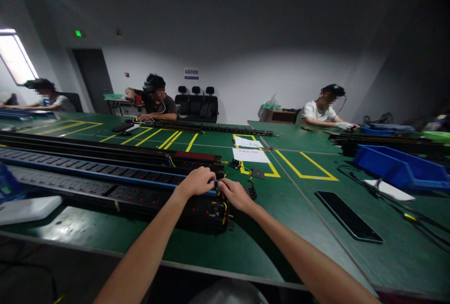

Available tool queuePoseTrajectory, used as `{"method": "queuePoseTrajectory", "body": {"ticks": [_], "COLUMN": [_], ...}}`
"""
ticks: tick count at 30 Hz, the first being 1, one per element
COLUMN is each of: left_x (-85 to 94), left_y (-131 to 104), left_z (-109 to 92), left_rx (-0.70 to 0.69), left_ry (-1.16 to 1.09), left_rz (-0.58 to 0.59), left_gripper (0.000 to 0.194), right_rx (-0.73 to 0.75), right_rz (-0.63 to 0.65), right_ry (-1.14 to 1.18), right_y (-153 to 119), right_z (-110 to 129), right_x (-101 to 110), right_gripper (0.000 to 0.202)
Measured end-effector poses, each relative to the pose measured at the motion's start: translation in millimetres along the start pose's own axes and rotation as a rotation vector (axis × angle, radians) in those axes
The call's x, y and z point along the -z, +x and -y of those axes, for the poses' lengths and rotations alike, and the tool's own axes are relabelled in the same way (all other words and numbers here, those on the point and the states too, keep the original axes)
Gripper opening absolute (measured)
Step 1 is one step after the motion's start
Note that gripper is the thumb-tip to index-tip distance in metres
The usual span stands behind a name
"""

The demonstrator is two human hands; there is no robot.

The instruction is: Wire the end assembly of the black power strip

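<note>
Long black power strips (140,196) with rows of sockets and red dots lie side by side on the green table. My left hand (198,181) curls its fingers over the right end of a blue-edged power strip (154,174). Just to its right, my right hand (236,194) has thumb and finger pinched at that same end; whatever is between them is too small to make out. Yellow wires (221,206) show at the open end of the nearest strip, below my hands. Small black parts with wires (252,192) lie right beside my right hand.
A phone (348,215) lies at the right, near cables and a blue bin (404,168). Printed sheets (250,155) lie within yellow tape lines. A white object (31,209) is at the left. Several people sit across the table, one in a dark shirt (168,106).
</note>
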State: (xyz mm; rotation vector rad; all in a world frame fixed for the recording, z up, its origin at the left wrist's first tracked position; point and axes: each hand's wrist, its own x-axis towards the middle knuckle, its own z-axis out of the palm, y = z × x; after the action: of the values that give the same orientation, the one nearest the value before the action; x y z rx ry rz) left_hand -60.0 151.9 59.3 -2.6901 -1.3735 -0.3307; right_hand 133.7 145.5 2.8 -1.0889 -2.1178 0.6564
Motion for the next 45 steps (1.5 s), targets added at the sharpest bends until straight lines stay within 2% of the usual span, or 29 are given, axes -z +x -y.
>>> {"method": "queuePoseTrajectory", "body": {"ticks": [45], "left_x": [-1.4], "left_y": [0.1], "left_z": [1.1], "left_rx": [-0.007], "left_ry": [-0.004], "left_rz": [-0.001], "left_gripper": [0.024], "right_rx": [-0.003], "right_rz": [-0.001], "right_ry": [0.0], "right_y": [0.0], "right_z": [-1.5], "right_x": [-0.1], "right_gripper": [0.035]}}
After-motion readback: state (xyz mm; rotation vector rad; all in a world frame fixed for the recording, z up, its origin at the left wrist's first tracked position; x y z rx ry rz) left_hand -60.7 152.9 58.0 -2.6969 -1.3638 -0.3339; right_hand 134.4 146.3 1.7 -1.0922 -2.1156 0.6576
